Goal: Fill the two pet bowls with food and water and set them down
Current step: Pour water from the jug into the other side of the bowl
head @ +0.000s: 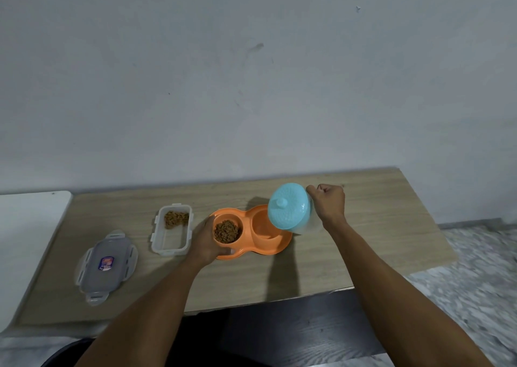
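An orange double pet bowl (279,247) rests on the wooden table (363,226). Its left cup holds brown kibble (227,231); its right cup (261,225) looks orange inside, and I cannot tell if water is in it. My left hand (205,240) grips the bowl's left rim. My right hand (328,201) is closed around the handle of a clear jug with a light blue lid (288,205), tilted over the right cup.
A clear food container (171,229) with some kibble at its far end stands left of the bowl. Its lid (106,266) lies further left, near a white surface (25,240). The table's right edge drops to a speckled floor (475,268).
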